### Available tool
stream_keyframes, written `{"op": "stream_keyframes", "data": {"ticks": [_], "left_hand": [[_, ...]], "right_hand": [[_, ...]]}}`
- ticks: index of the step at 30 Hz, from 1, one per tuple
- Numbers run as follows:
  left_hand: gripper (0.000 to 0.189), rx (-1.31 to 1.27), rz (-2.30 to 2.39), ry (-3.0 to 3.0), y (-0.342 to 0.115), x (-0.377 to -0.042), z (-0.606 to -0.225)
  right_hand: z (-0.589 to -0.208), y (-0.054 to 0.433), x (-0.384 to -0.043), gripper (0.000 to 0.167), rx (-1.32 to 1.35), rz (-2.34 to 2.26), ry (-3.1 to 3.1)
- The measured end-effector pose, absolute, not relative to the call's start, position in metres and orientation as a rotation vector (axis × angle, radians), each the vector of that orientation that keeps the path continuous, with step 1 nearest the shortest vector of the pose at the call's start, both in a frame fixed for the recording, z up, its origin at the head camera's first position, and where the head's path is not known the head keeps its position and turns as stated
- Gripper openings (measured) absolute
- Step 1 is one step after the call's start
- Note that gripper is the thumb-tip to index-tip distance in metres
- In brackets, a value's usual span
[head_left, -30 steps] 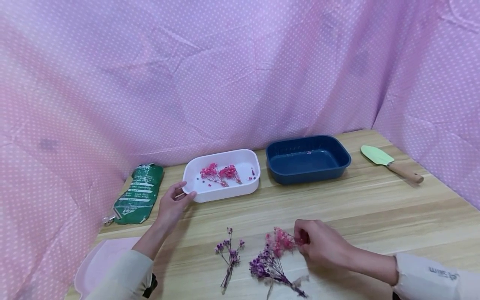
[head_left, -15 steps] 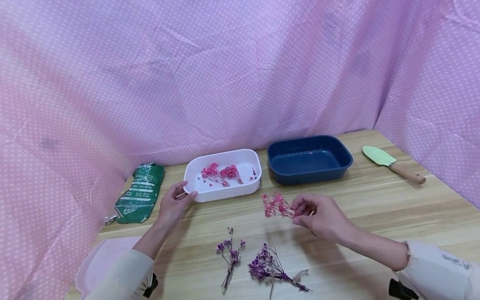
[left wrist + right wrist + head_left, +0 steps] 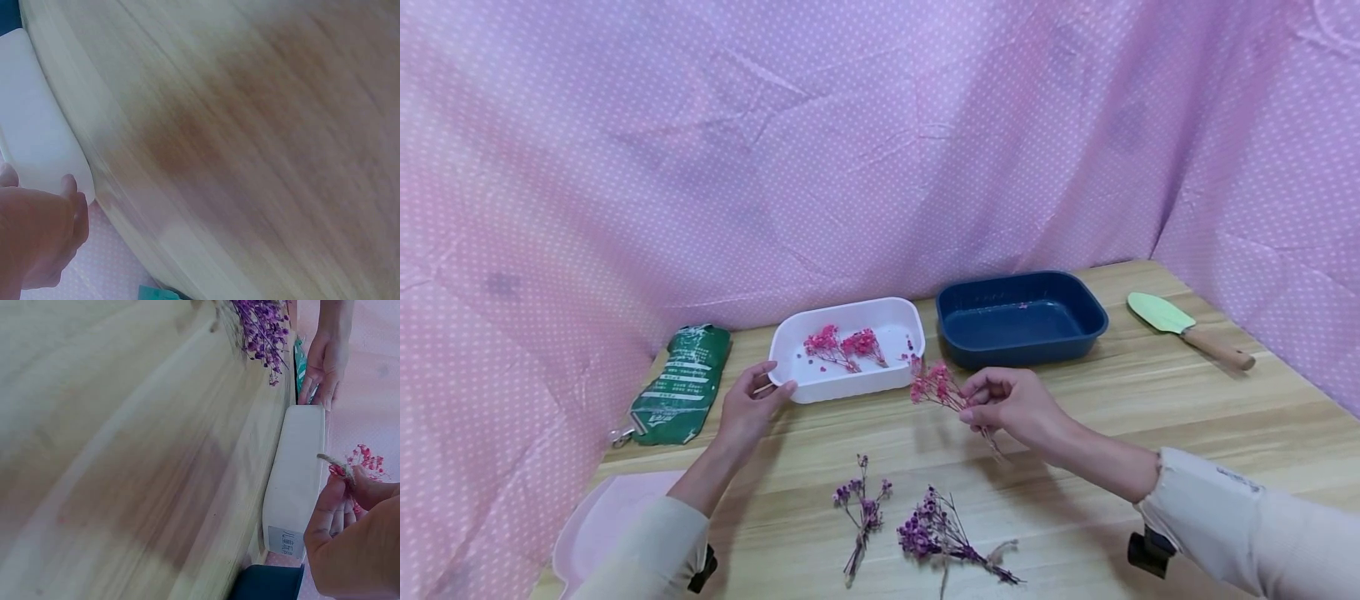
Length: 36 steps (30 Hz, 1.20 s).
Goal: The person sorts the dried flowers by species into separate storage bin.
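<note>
My right hand pinches the stems of a small bunch of pink dried flowers above the table, its blooms pointing left toward the white tray. The tied stem end sticks out past the fingertips in the right wrist view. At the left front corner of the white rectangular tray, my left hand holds on with thumb and fingers. Two pink flower sprigs and loose bits lie inside it. On the table in front are a thin purple sprig and a fuller purple bunch tied with twine.
Right of the white tray stands a dark blue tray with a small petal inside. A green trowel with a wooden handle lies far right. A green packet and a pink board-like piece lie left. Dotted pink cloth hangs behind.
My right hand has lifted the pink bunch off the table beside the purple bunch and carried it forward and left, close to the white tray. My left hand stays at the tray's corner.
</note>
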<state>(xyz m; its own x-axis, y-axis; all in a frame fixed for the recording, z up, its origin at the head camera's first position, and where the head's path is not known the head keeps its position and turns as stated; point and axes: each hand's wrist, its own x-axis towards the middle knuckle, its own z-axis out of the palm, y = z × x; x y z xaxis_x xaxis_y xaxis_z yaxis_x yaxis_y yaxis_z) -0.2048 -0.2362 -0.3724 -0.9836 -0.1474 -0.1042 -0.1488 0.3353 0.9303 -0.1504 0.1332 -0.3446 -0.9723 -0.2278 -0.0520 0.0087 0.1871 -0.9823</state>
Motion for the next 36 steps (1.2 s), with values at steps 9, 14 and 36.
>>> {"op": "stream_keyframes", "data": {"ticks": [9,14,36], "left_hand": [[0.062,-0.295,1.806,2.557,-0.236,-0.205,-0.373],[0.062,-0.29,1.811,2.556,-0.236,-0.206,-0.374],[0.064,-0.314,1.779,2.551,-0.237,-0.205,-0.371]], "right_hand": [[-0.336,0.114,-0.171,0.028,-0.209,-1.916,2.269],[-0.334,0.106,-0.188,0.028,-0.227,-1.977,2.25],[-0.318,0.072,-0.264,0.025,-0.15,-2.022,2.359]]}}
